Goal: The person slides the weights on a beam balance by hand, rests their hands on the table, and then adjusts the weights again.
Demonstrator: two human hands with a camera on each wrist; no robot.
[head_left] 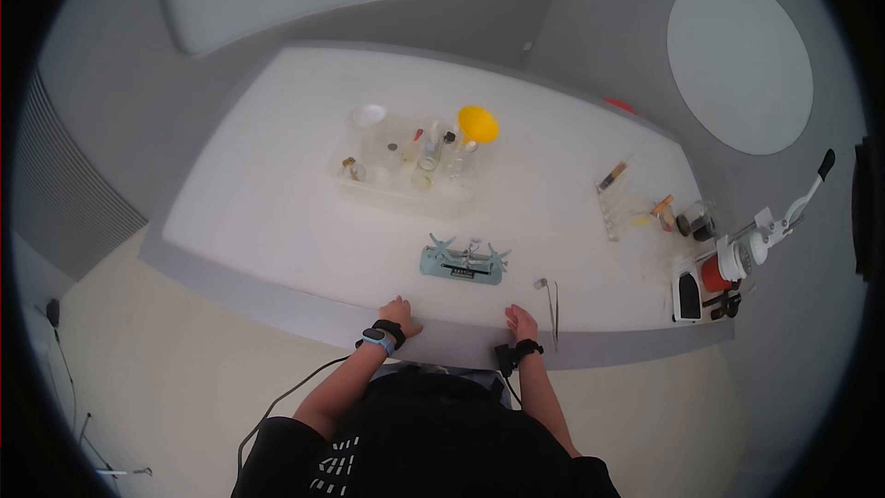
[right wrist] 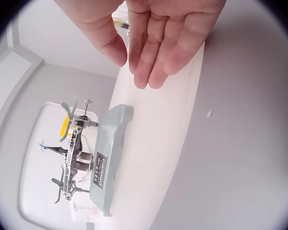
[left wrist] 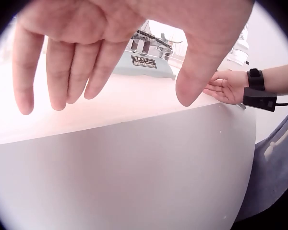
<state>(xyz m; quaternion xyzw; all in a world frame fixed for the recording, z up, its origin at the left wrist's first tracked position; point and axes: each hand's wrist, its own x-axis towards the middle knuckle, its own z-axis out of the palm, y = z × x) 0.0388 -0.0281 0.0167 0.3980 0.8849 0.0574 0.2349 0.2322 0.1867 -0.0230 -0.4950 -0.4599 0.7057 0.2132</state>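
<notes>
At the table's front edge, my left hand has its fingers extended and holds nothing; its straight fingers and thumb are spread in the left wrist view. To the right, my right hand also holds nothing, its fingers relaxed and slightly bent with the palm showing in the right wrist view. Just beyond both hands stands a pale green balance scale with a beam, cross-shaped pan supports and a black label. Metal tweezers lie right of my right hand, beside a small clear container.
Farther back, a clear plastic bin holds glassware and bottles, with a yellow funnel at its right. A test tube rack stands on the right side. Near the right end are a glass jar and a white lever device.
</notes>
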